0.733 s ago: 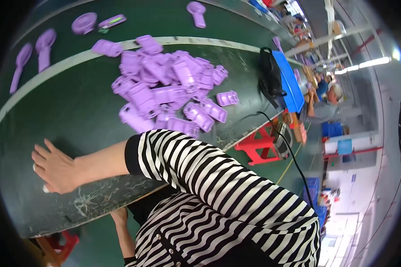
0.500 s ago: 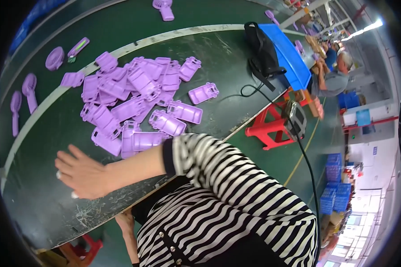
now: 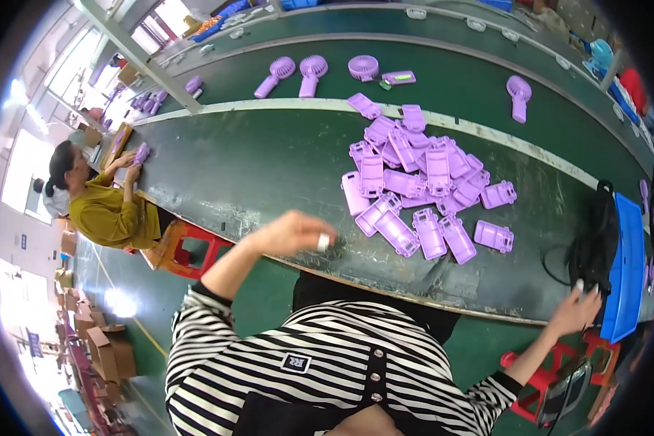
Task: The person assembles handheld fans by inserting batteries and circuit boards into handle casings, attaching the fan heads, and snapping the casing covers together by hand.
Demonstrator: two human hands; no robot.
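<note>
Over the table's near edge, left of a pile of light purple plastic fan-handle shells (image 3: pixel 414 174), hovers my left hand (image 3: pixel 291 234). Its fingers are bent and blurred, with a white band on one fingertip, so whether they hold anything is unclear. At the far right, my right hand (image 3: pixel 578 311) reaches up beside a black bag-like bundle with straps (image 3: pixel 594 251). Its fingers are apart, one with a white tip; no held thing shows. One loose shell (image 3: pixel 494 237) lies at the pile's right side.
Beyond a pale divider strip (image 3: pixel 283 104) lie purple handheld fans (image 3: pixel 313 67) and a round fan head (image 3: pixel 363 67). A blue tray (image 3: pixel 623 269) stands at the right end. At left, a co-worker (image 3: pixel 116 211) handles a purple piece. Red stools (image 3: pixel 196 247) stand below the table.
The view has swung round, bringing the co-worker at left into sight. My right hand has gone from left of the pile to the black bundle; my left hand has risen over the table.
</note>
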